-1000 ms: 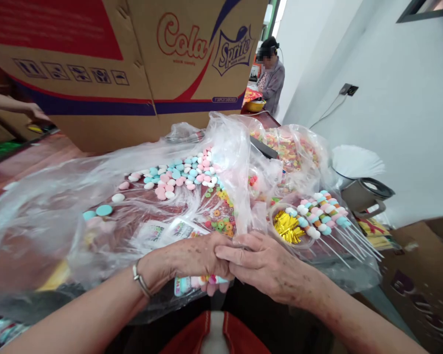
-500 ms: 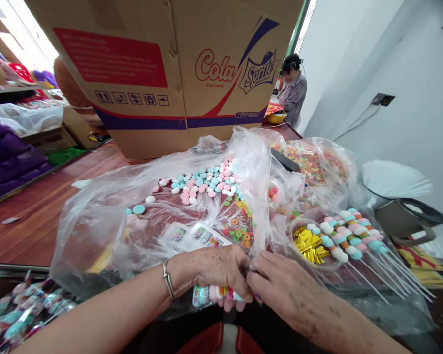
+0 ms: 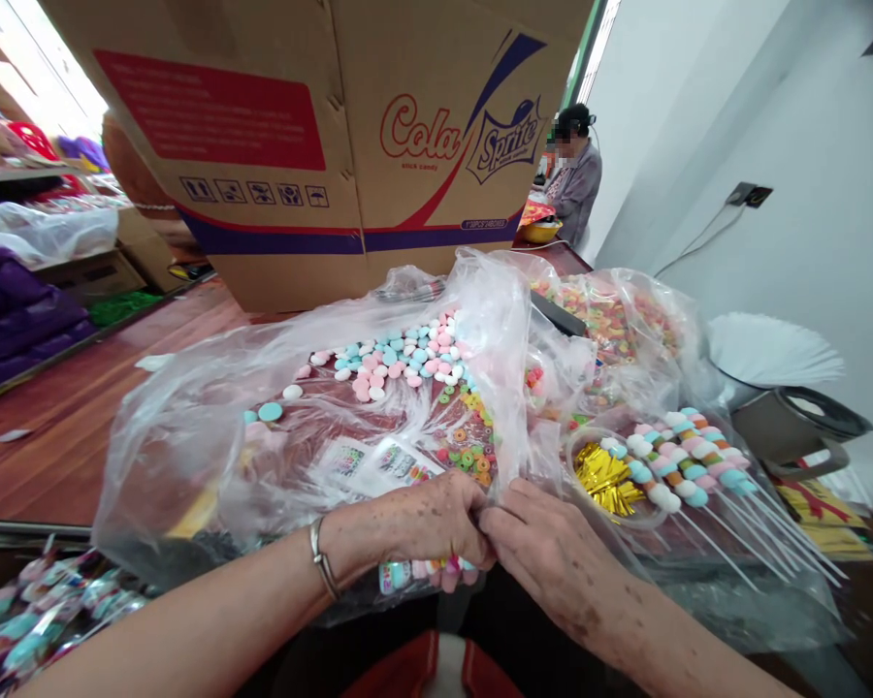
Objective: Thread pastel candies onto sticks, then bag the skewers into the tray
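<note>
My left hand [image 3: 426, 523] is closed around a wrapped candy skewer [image 3: 414, 572] whose pastel pieces show under the fingers. My right hand [image 3: 542, 553] meets it at the fingertips, pinching at the skewer's wrapper; what it pinches is hidden. Both hands sit at the near table edge, in front of a large clear plastic bag [image 3: 210, 427] spread over pink, blue and white candy discs [image 3: 400, 359] and small coloured ring candies [image 3: 469, 456].
Finished candy skewers [image 3: 698, 460] lie at right beside a clear tub of gold foil ties [image 3: 607, 480]. A big Cola/Sprite cardboard box [image 3: 320, 145] stands behind. Wrapped skewers [image 3: 36, 611] pile at lower left. Another person [image 3: 574, 174] stands far back. A grey pot [image 3: 792, 427] sits right.
The view swung left and up between the earliest frame and now. My hands stay joined on the skewer, with the right fingers shifting slightly toward the left hand's fingertips.
</note>
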Tool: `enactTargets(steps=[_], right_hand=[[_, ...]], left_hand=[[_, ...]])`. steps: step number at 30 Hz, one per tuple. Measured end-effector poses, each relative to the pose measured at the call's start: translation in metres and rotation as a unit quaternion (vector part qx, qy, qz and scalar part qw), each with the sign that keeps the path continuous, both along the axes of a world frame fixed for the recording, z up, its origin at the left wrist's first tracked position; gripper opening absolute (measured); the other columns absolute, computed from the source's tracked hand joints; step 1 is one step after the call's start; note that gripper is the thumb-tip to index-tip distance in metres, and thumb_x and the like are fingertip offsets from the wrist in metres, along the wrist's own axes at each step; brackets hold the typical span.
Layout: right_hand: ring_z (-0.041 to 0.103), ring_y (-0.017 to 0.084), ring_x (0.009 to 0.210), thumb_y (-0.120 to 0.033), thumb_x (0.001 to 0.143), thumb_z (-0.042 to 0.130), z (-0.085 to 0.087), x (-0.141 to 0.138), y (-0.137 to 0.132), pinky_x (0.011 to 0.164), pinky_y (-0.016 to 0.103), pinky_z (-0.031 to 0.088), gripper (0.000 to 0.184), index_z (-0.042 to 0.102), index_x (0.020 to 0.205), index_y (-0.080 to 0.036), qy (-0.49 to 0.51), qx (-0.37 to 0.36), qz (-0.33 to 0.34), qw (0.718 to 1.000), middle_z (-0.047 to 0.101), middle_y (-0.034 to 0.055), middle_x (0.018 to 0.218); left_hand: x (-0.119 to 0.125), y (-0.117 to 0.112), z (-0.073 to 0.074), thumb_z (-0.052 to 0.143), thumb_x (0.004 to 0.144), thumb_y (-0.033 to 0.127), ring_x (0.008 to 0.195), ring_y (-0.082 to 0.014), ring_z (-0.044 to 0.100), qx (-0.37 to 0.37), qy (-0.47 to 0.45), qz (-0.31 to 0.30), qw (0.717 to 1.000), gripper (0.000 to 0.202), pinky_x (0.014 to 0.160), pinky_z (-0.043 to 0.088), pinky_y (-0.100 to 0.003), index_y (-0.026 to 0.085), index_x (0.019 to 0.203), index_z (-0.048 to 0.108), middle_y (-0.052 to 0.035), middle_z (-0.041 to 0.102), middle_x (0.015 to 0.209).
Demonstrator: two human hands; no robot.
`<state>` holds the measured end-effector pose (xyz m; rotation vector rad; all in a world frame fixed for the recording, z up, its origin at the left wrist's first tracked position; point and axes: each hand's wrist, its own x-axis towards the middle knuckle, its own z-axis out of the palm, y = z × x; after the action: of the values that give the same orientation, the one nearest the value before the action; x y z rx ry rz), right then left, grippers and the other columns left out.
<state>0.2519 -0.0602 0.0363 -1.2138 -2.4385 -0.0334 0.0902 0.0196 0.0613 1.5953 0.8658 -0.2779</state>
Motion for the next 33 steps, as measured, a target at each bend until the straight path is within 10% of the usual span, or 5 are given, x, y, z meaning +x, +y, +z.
enactTargets(steps=[7, 12, 19, 27, 33], right_hand=[[0.05, 0.02, 0.066, -0.007, 0.09, 0.046, -0.015, -0.007, 0.017, 0.062, 0.033, 0.034, 0.022, 0.058, 0.075, -0.018, -0.008, 0.135, -0.108, 0.985, 0.059, 0.0042, 0.069], [0.054, 0.015, 0.066, -0.015, 0.092, 0.046, 0.004, 0.002, 0.051, 0.064, 0.027, 0.04, 0.02, 0.055, 0.074, -0.02, 0.216, 0.1, -0.224, 0.945, 0.059, 0.0006, 0.069], [0.055, 0.011, 0.063, -0.011, 0.088, 0.047, 0.028, -0.039, 0.034, 0.063, 0.021, 0.042, 0.019, 0.055, 0.072, -0.019, 0.359, 0.076, -0.131, 0.921, 0.058, -0.0015, 0.067], [0.053, 0.011, 0.06, -0.011, 0.086, 0.048, 0.019, -0.041, 0.035, 0.061, 0.021, 0.042, 0.019, 0.056, 0.071, -0.019, 0.383, 0.055, -0.142, 0.911, 0.058, -0.0014, 0.065], [0.059, 0.013, 0.073, -0.024, 0.092, 0.051, 0.007, -0.068, 0.021, 0.069, 0.024, 0.049, 0.019, 0.061, 0.077, -0.018, 0.505, -0.177, -0.075, 0.841, 0.064, 0.0022, 0.079]], left_hand=[[0.007, -0.016, -0.006, 0.049, 0.076, 0.008, 0.083, -0.0266, 0.065, 0.279, -0.047, 0.095, 0.954, 0.02, 0.08, 0.054, -0.043, 0.019, 0.088, 0.061, -0.0096, 0.068, 0.084], [0.007, -0.03, -0.017, 0.053, 0.087, 0.016, 0.104, -0.0301, 0.057, 0.554, -0.246, 0.195, 0.771, 0.016, 0.096, 0.043, -0.051, 0.016, 0.102, 0.06, -0.0156, 0.064, 0.109], [-0.014, -0.007, 0.01, 0.04, 0.095, 0.06, 0.072, -0.0199, 0.06, -0.049, -0.425, 0.398, 0.812, 0.049, 0.069, 0.048, -0.033, 0.017, 0.087, 0.061, -0.0048, 0.065, 0.075], [-0.046, 0.007, 0.015, 0.045, 0.095, 0.06, 0.065, -0.0194, 0.062, -0.032, -0.383, 0.297, 0.874, 0.054, 0.07, 0.046, -0.031, 0.014, 0.081, 0.071, -0.0068, 0.071, 0.065], [-0.03, -0.019, 0.006, 0.077, 0.079, 0.031, 0.084, -0.017, 0.064, -0.069, -0.432, 0.422, 0.794, 0.026, 0.075, 0.05, -0.026, 0.017, 0.098, 0.067, -0.0025, 0.071, 0.089]])
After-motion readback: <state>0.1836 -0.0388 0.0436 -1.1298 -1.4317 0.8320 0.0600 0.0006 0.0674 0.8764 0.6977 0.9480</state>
